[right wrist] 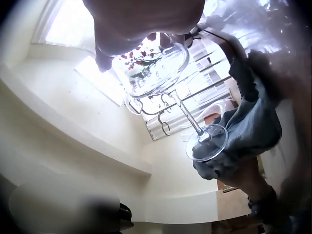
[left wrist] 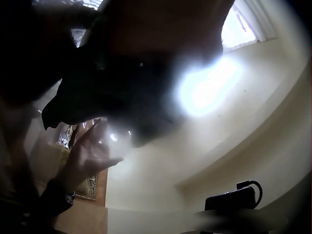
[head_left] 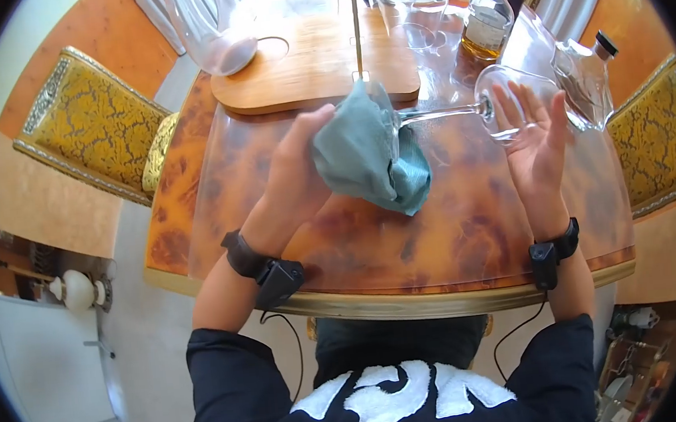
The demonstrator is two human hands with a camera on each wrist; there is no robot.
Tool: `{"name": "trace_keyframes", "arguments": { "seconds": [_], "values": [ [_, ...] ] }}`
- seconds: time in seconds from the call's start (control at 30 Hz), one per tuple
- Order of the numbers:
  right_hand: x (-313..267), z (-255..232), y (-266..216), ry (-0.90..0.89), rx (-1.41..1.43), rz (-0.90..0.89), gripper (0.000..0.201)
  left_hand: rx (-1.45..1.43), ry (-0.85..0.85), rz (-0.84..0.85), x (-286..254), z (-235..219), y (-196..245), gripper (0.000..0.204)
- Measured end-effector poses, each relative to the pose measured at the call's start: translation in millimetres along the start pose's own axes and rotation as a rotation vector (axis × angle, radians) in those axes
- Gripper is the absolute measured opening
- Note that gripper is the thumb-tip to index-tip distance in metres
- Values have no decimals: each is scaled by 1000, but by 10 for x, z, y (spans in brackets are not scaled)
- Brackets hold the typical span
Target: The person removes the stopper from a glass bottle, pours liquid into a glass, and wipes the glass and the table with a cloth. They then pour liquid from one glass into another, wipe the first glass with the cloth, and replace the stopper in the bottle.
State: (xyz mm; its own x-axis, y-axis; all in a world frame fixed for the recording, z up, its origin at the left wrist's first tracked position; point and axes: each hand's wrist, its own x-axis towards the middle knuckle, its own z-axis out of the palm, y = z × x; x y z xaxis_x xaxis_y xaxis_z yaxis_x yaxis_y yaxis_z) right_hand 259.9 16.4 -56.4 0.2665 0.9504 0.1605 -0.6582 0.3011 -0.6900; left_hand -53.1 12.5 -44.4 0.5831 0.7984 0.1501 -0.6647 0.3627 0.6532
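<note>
A stemmed glass lies sideways between the hands, its bowl at the right and its round foot against a blue-green cloth. The left hand grips this cloth at the foot end; its fingertips are partly hidden behind the fabric. At the bowl, the right hand has its palm up and fingers extended, seen partly through the glass. In the dark left wrist view, the cloth hangs beside the right hand.
Beyond the hands, a wooden board lies on the table. A large glass vessel stands at its left. Toward the right are a large clear glass, an amber bottle and a clear decanter with a dark stopper.
</note>
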Motion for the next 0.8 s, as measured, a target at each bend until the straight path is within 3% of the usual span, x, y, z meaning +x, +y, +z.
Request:
{"name": "trace_keyframes", "arguments": {
  "seconds": [0.03,0.07,0.13,0.2,0.27,0.4,0.6,0.67,0.8],
  "values": [
    [-20,18,7,38,90,58,55,78,36,16,-1,14,1,48],
    [-17,0,31,48,106,51,55,93,34,2,-4,43,-31,48],
    [-7,-34,74,64,152,82,59,532,130,215,11,123,-120,47],
    [-33,-33,95,73,160,123,61,550,88,212,29,97,-146,54],
    [-61,-31,130,76,165,170,63,858,58,371,30,77,-221,58],
    [-150,12,198,60,148,324,67,1056,94,405,-88,25,-273,60],
    [-261,-10,277,-54,-96,341,62,1207,250,484,-138,2,-237,58],
    [-328,75,227,-121,-162,315,61,1110,225,515,-91,109,-211,61],
    [-385,127,247,-204,-311,223,56,796,367,435,-87,-16,-236,51]
  ]
}}
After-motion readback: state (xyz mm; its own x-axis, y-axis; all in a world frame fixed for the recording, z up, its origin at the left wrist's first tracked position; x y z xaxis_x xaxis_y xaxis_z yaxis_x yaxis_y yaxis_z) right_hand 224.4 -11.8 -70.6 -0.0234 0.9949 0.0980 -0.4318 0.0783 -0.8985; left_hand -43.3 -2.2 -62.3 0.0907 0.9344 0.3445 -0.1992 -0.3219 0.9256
